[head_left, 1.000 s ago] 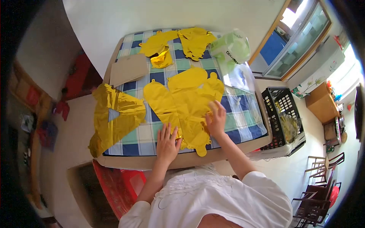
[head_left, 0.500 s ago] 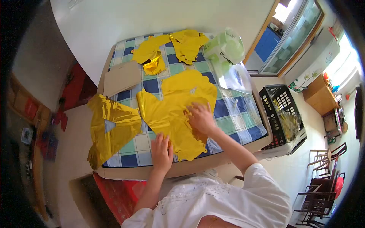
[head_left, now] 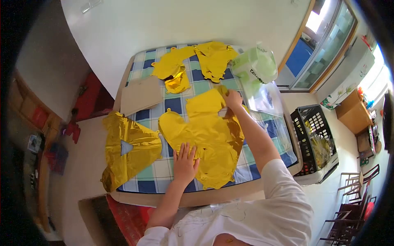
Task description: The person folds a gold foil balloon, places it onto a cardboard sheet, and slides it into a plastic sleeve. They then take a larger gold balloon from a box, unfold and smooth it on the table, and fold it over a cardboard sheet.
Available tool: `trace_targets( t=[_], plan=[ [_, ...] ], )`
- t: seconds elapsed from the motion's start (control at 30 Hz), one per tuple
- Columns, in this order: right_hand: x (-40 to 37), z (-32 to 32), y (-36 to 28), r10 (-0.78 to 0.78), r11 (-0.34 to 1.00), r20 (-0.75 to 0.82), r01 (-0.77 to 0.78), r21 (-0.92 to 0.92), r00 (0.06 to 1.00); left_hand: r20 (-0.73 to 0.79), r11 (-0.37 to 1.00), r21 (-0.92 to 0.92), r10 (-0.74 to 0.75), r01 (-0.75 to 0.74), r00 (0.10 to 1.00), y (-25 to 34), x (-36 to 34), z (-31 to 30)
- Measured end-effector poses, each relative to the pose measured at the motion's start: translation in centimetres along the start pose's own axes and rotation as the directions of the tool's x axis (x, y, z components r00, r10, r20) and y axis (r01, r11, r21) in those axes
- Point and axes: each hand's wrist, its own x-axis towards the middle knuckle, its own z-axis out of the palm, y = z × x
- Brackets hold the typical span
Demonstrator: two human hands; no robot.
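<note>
A large flat gold foil balloon [head_left: 205,137] lies in front of me on the checked cloth. My left hand [head_left: 186,164] rests on its lower left part, fingers stretched out and flat. At the balloon's far edge, my right hand [head_left: 232,99] has its fingers closed on the foil, and a bit of it is bunched there. To the left is another deflated foil balloon [head_left: 133,149], shaped like the letter A with a hole in its middle. Further gold foil balloons lie at the back, one on the left [head_left: 174,61] and one on the right [head_left: 215,61].
A cardboard sheet [head_left: 141,96] lies at the table's left. A green and white plastic bag [head_left: 256,65] and clear plastic film [head_left: 266,98] are at the right. Beside the table stands a black crate [head_left: 301,141] with plastic packaging inside. A checked cloth [head_left: 150,170] covers the table.
My right hand has moved from the balloon's middle up to its far edge and closed on the foil. My left hand has moved onto the foil and flattened. The view has shifted slightly.
</note>
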Motion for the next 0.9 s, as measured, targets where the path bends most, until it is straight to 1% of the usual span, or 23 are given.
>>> trace_targets(
  t=[0.07,0.1,0.2,0.3,0.33,0.4,0.43,0.47,0.5,0.53,0.6,0.63,0.73,0.9],
  plan=[
    [0.8,-0.1,0.2,-0.011,0.994,-0.029,0.014,0.104,1.0,-0.004,1.0,-0.004,-0.003,0.003,1.0,-0.1,0.2,0.0],
    [0.8,-0.3,0.5,-0.035,0.995,-0.113,0.045,0.086,0.993,-0.007,1.0,-0.008,-0.004,0.004,1.0,-0.1,0.2,0.0],
    [1.2,-1.6,1.2,0.017,0.997,0.008,-0.017,0.08,1.0,-0.021,1.0,-0.022,-0.01,0.009,1.0,-0.1,0.3,-0.1],
    [0.3,-1.4,1.6,-0.015,1.0,-0.079,0.016,0.011,0.997,-0.062,0.999,-0.033,-0.003,0.001,0.998,0.0,0.2,0.0],
    [-0.8,-2.2,0.8,-0.079,0.996,-0.163,0.085,0.032,0.983,-0.06,0.999,-0.039,-0.004,0.002,0.998,0.0,0.2,-0.1],
    [-4.2,-3.7,-0.4,-0.191,0.974,-0.324,0.22,0.056,0.926,-0.048,0.999,-0.052,-0.007,0.004,0.999,0.0,0.2,-0.2],
    [-6.0,-3.4,-0.4,-0.309,0.935,-0.27,0.342,0.088,0.912,-0.071,0.998,-0.062,-0.01,0.006,0.997,0.0,0.3,-0.2],
    [-8.3,-3.0,-0.5,-0.426,0.88,-0.216,0.458,0.128,0.879,-0.095,0.997,-0.073,-0.018,0.011,0.995,0.0,0.3,-0.2],
    [-11.6,-3.1,-1.0,-0.55,0.83,-0.111,0.556,0.036,0.828,-0.116,0.996,-0.082,-0.027,0.017,0.993,-0.1,0.4,-0.1],
    [-14.6,-3.3,-1.4,-0.653,0.757,0.003,0.652,-0.039,0.758,-0.116,0.998,-0.062,-0.025,0.018,0.993,-0.3,0.4,-0.1],
    [-18.4,-3.6,-1.3,-0.718,0.693,0.118,0.72,0.037,0.686,-0.114,1.0,-0.022,-0.02,0.017,0.993,-0.6,0.8,0.2],
    [-19.5,-3.5,-1.0,-0.746,0.662,0.17,0.746,0.079,0.644,-0.085,1.0,0.002,-0.031,0.031,0.996,-0.5,1.1,-0.3],
    [-20.2,-2.3,-0.1,-0.771,0.634,0.144,0.768,0.092,0.62,-0.082,1.0,0.011,-0.002,0.003,0.997,-1.1,1.8,0.3],
    [-20.3,-1.9,0.1,-0.78,0.625,0.105,0.775,0.091,0.617,-0.094,1.0,0.025,0.002,0.0,0.996,-1.3,1.9,0.3]
  ],
)
